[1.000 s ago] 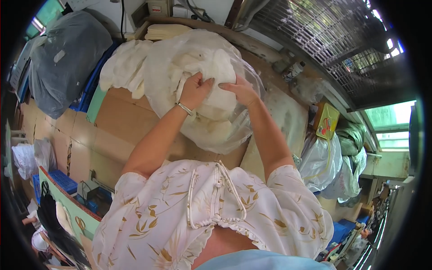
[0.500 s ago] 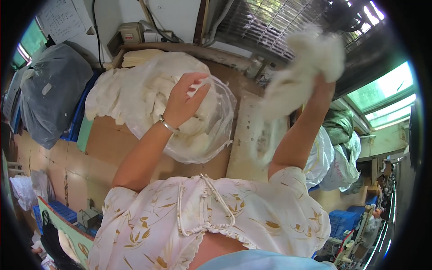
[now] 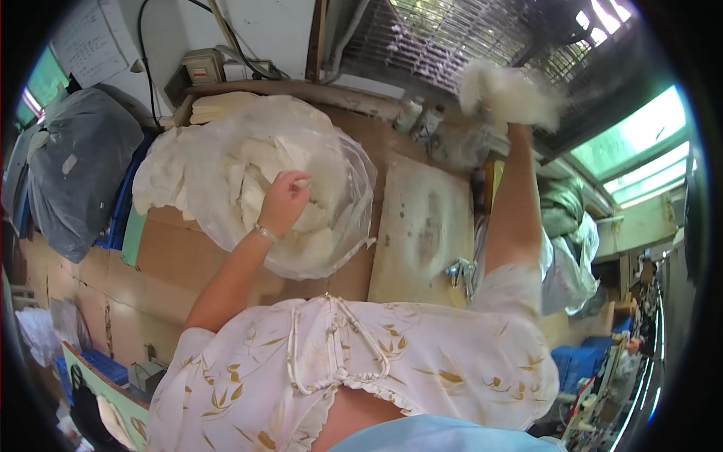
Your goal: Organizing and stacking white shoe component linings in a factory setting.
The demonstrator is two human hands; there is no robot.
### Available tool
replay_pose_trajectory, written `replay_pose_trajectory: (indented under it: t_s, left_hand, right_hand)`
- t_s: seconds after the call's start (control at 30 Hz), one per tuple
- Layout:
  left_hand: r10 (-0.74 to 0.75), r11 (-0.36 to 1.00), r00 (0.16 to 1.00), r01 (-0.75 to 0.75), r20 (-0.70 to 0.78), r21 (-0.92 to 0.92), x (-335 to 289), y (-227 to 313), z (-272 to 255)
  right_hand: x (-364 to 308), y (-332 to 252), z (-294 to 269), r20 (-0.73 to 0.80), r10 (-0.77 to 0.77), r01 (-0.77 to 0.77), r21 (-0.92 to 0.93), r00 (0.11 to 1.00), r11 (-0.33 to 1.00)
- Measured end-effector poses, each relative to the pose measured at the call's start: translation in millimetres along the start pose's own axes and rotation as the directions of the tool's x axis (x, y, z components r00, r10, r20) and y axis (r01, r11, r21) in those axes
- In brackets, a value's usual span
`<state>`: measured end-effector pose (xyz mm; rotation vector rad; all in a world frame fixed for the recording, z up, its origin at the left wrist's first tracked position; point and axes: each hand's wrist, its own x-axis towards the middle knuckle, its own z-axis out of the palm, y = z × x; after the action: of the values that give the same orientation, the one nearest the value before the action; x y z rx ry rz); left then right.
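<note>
Your right grip (image 3: 514, 120) is closed on a blurred white cloth bundle (image 3: 531, 98), raised at the far right before the mesh screen (image 3: 444, 49). Your left grip (image 3: 286, 199), fingers loosely curled, is over the clear plastic bag (image 3: 211, 181) of white pieces, left on the worktop (image 3: 169, 245); whether it pinches anything cannot be told. Step in hand, as judged: handling the bundle apart from the bag. The next move calls for a firm right hold, clear of the bottles (image 3: 409, 114).
</note>
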<state>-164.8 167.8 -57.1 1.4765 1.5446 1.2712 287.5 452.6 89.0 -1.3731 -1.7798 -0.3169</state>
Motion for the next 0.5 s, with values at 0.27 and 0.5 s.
replay_pose_trajectory:
  t_s: [0.27,0.5]
  left_hand:
    - [0.081,0.994,0.996,-0.078,-0.036,0.072,2,-5,-11]
    - [0.101,0.994,0.995,-0.1,0.023,-0.033,13,10,7]
  right_hand:
    - [18,-112,-58,-0.017,0.441,-0.366,0.529,0.898,0.766]
    - [-24,-24,35,0.147,0.06,-0.105,0.324,0.987,0.94]
